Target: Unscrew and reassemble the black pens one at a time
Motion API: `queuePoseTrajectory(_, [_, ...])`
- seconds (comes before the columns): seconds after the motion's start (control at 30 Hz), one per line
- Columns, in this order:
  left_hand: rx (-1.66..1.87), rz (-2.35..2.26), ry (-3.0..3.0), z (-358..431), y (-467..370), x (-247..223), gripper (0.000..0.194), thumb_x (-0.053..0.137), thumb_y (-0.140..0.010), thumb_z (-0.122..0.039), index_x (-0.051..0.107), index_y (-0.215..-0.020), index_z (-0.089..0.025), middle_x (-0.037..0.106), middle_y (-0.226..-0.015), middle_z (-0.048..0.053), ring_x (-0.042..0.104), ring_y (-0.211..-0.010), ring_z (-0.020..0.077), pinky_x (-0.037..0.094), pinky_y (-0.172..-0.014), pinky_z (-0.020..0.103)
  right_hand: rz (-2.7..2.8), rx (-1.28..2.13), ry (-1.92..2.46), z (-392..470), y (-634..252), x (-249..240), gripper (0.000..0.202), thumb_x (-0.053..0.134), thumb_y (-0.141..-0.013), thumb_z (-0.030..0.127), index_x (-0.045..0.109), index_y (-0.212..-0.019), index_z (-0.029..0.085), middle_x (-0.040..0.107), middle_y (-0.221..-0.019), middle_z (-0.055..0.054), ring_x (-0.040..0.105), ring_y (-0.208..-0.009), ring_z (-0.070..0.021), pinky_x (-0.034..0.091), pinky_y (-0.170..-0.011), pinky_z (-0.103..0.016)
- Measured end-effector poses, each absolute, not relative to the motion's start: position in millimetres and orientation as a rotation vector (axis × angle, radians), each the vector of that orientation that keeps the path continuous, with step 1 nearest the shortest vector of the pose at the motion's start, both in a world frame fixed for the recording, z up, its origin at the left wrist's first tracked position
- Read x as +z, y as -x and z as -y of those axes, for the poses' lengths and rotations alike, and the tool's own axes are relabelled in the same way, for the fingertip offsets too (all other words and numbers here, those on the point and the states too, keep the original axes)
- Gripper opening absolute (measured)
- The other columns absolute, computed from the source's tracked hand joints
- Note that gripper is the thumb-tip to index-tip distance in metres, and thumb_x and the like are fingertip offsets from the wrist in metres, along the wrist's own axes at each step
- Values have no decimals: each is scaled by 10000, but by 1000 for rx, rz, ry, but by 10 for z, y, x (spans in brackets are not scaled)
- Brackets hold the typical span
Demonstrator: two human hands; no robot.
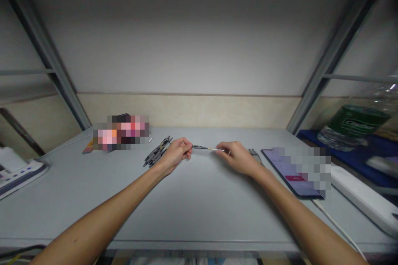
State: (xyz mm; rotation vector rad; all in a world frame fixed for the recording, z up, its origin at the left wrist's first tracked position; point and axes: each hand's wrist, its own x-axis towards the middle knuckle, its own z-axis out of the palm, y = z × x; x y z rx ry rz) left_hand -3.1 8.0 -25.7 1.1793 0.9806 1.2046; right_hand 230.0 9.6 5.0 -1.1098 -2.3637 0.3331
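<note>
Between my two hands, a thin pen-like item with a dark grey barrel (200, 147) is held level above the grey desk. My left hand (179, 154) pinches its dark end. At the other side, my right hand (234, 155) has its fingers closed on the thin, light-coloured metallic part. A pile of similar dark grey pieces (157, 152) lies on the desk just left of my left hand. More grey pieces (255, 155) lie behind my right hand, partly hidden by it.
A phone (292, 174) with a cable lies at the right, beside a long white power strip (362, 198). Farther right stands a large bottle (354, 126) on a blue surface. Blurred colourful items (121, 132) sit at the back left. A white device (23, 176) is at the left edge.
</note>
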Motion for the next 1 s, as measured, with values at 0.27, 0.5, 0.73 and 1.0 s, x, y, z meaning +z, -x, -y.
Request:
queuePoseTrajectory(0.27, [1248,-978,-1251,-63,34,-249,238,687,-692,-319,520,-673,-151,556,-559,-17,499,-478,77,371,-510,203,2337,396,1103,-110,-2299,55,250,467,-864,303,672,-858,160,650,-709,-44,536,-614,-145,362,-585,-239])
queuePoseTrajectory(0.5, [1347,-983,-1481,-54,43,-226,203,645,-742,-323,528,-710,-160,574,-602,-7,520,-546,94,393,-567,217,2071,1029,1137,-105,-2299,71,346,447,-856,439,574,-718,149,403,-476,44,351,-433,-92,268,-437,-218])
queuePoseTrajectory(0.73, [1407,-979,-1560,-28,-32,-197,165,604,-775,-314,535,-757,-165,588,-665,4,549,-614,107,418,-624,229,1658,1426,1074,-137,-2308,76,378,504,-814,489,582,-756,124,379,-505,51,348,-416,-73,302,-401,-205])
queuePoseTrajectory(1.0, [1229,-943,-1169,-55,-18,-208,170,624,-724,-274,510,-714,-147,518,-585,-21,470,-498,72,372,-519,205,1857,930,1045,-153,-2287,73,336,624,-742,421,667,-890,124,612,-697,-40,507,-546,-119,439,-547,-257])
